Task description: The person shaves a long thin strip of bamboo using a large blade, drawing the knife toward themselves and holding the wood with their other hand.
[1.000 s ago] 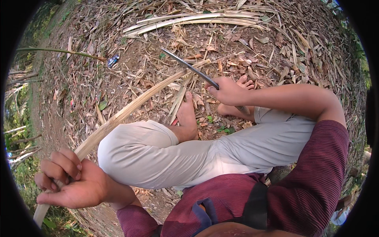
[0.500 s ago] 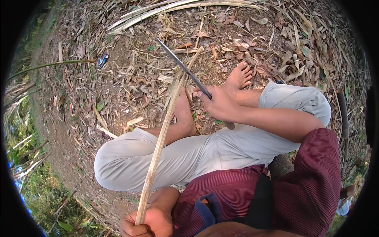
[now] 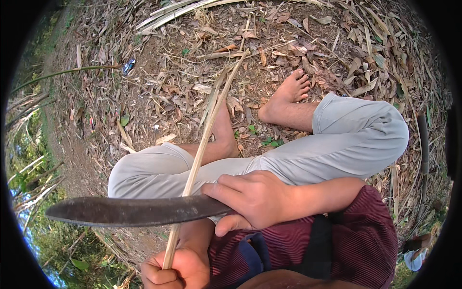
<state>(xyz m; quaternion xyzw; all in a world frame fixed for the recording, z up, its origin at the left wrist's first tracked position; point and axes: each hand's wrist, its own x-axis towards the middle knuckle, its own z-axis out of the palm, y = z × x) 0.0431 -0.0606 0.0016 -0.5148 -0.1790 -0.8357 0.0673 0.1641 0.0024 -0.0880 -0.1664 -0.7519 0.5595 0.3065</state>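
Observation:
My left hand (image 3: 175, 270) is closed round the near end of a long pale wooden strip (image 3: 204, 140), low in the view. The strip slants up and away past my knee, and its far end lies by my foot with frayed shreds (image 3: 212, 107) hanging off it. My right hand (image 3: 257, 200) grips a machete, its handle hidden in the fingers. The dark, broad machete blade (image 3: 130, 212) points left and crosses over the strip a little above my left hand. Whether its edge touches the wood I cannot tell.
My bent legs in light grey trousers (image 3: 337, 139) frame the work, bare feet (image 3: 293, 89) on the ground. Dry leaves and shavings (image 3: 163, 77) cover the soil. Several long pale strips (image 3: 178, 10) lie at the far edge. A green stem (image 3: 67, 72) and a small blue wrapper (image 3: 128, 66) are left.
My right hand has drawn the machete back toward my body, from the strip's far end to near my left hand. The blade has swung from pointing away to pointing left.

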